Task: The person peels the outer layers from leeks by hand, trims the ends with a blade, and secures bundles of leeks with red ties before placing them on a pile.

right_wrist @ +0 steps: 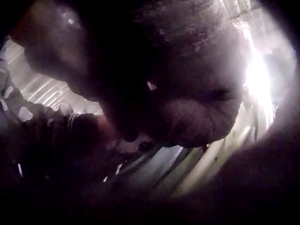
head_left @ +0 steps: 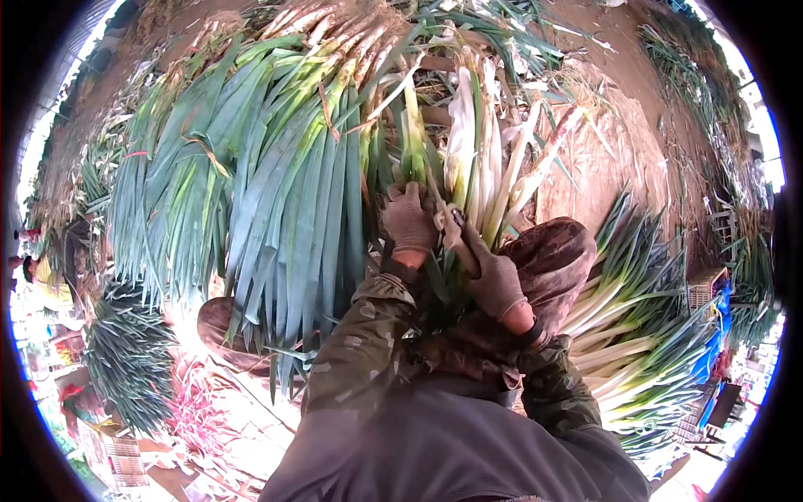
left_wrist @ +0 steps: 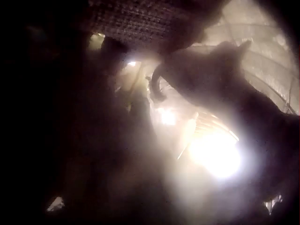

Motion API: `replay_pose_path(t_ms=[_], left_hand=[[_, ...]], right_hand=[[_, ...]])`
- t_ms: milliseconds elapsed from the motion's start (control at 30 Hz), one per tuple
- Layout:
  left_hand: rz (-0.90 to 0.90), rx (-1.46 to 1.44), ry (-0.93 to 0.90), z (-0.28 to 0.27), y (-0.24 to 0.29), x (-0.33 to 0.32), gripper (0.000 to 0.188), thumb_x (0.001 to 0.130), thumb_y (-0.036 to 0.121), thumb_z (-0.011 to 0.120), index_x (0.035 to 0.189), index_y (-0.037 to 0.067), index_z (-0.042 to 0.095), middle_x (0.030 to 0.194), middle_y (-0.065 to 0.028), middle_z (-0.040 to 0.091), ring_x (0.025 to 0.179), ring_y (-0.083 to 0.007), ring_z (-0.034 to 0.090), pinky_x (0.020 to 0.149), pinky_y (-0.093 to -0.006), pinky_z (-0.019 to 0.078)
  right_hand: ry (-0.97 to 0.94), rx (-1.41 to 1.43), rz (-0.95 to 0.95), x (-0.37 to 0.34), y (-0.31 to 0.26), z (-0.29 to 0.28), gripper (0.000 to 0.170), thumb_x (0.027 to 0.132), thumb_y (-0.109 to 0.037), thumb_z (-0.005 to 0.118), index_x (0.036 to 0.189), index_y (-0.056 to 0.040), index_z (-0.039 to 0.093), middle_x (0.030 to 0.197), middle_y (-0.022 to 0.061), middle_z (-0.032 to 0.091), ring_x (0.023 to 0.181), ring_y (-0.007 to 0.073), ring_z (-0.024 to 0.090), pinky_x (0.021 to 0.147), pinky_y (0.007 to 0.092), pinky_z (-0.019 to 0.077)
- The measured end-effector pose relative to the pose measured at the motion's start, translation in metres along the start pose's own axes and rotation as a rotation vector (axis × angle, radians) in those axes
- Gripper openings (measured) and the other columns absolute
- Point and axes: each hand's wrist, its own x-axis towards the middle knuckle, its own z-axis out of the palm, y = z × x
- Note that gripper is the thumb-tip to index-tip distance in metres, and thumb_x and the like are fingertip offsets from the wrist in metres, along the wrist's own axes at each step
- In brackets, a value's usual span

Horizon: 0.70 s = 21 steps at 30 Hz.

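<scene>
In the head view my gloved left hand (head_left: pixel 410 219) grips a leek (head_left: pixel 413 138), its fingers curled round the green part just below the pale stem. Close beside it on the right, my gloved right hand (head_left: pixel 498 286) holds a limp tan strip (head_left: pixel 452 230) that looks like a peeled leaf. A small dark bit shows by its fingertips; I cannot tell what it is. Several pale-stemmed leeks (head_left: pixel 482 159) lie just beyond the right hand. The left wrist view is mostly dark and glare. In the right wrist view the dark glove (right_wrist: pixel 197 117) covers much of the picture, with pale stalks (right_wrist: pixel 206 164) below it.
A thick pile of leeks (head_left: pixel 293 184) with long green leaves spreads on the left. More leeks (head_left: pixel 627 335) lie fanned out beside the right knee (head_left: pixel 556 255). Brown ground (head_left: pixel 598 142) shows at the upper right. A plastic crate (head_left: pixel 707 289) stands at the far right.
</scene>
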Motion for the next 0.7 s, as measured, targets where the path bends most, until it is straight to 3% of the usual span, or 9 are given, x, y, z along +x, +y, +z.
replay_pose_path(t_ms=[67, 233, 333, 533, 633, 700], left_hand=[[-0.033, 0.107, -0.004, 0.006, -0.001, 0.006, 0.037, 0.075, 0.030, 0.076, 0.103, 0.011, 0.061, 0.105, -0.0157, 0.059, 0.097, -0.0391, 0.061, 0.077, -0.0520, 0.0507], [-0.086, 0.177, -0.075, 0.012, 0.005, 0.029, 0.052, 0.070, 0.039, 0.081, 0.104, 0.008, 0.057, 0.103, -0.0164, 0.061, 0.096, -0.0383, 0.063, 0.077, -0.0502, 0.0537], [0.002, 0.191, -0.055, 0.014, 0.001, 0.046, 0.056, 0.070, 0.045, 0.081, 0.102, 0.006, 0.058, 0.102, -0.0172, 0.063, 0.094, -0.0387, 0.065, 0.077, -0.0473, 0.0554], [-0.082, 0.216, -0.179, 0.028, -0.001, 0.078, 0.045, 0.076, 0.043, 0.078, 0.099, 0.007, 0.063, 0.092, -0.0189, 0.070, 0.088, -0.0372, 0.071, 0.076, -0.0450, 0.0575], [-0.182, 0.170, -0.324, 0.014, 0.010, 0.092, 0.040, 0.080, 0.038, 0.075, 0.101, 0.005, 0.070, 0.097, -0.0203, 0.073, 0.094, -0.0366, 0.071, 0.079, -0.0449, 0.0575], [-0.186, 0.167, -0.375, 0.016, 0.006, 0.095, 0.041, 0.079, 0.039, 0.075, 0.102, 0.005, 0.071, 0.100, -0.0202, 0.072, 0.096, -0.0368, 0.071, 0.080, -0.0452, 0.0572]], right_hand=[[-0.043, -0.058, 0.021, -0.006, 0.001, 0.003, 0.081, 0.080, -0.023, 0.071, 0.152, -0.0187, 0.034, 0.092, 0.0283, 0.066, 0.087, 0.0465, 0.065, 0.073, 0.0525, 0.0521], [0.076, -0.059, -0.036, 0.012, 0.007, 0.012, 0.069, 0.086, -0.023, 0.065, 0.149, -0.0202, 0.037, 0.091, 0.0287, 0.066, 0.082, 0.0475, 0.065, 0.070, 0.0535, 0.0519], [0.076, -0.095, -0.071, 0.035, 0.007, 0.007, 0.066, 0.087, -0.020, 0.064, 0.148, -0.0185, 0.038, 0.090, 0.0285, 0.066, 0.082, 0.0478, 0.064, 0.071, 0.0541, 0.0512], [0.037, -0.129, -0.034, 0.085, -0.006, -0.008, 0.067, 0.085, -0.017, 0.064, 0.147, -0.0155, 0.040, 0.093, 0.0286, 0.066, 0.085, 0.0490, 0.063, 0.074, 0.0546, 0.0502], [0.045, -0.182, -0.116, 0.117, 0.007, -0.003, 0.076, 0.081, -0.022, 0.071, 0.149, -0.0152, 0.037, 0.099, 0.0304, 0.065, 0.087, 0.0493, 0.063, 0.074, 0.0529, 0.0507], [0.058, -0.168, -0.114, 0.130, 0.005, -0.007, 0.079, 0.084, -0.026, 0.070, 0.152, -0.0185, 0.031, 0.088, 0.0280, 0.067, 0.082, 0.0481, 0.065, 0.072, 0.0538, 0.0510]])
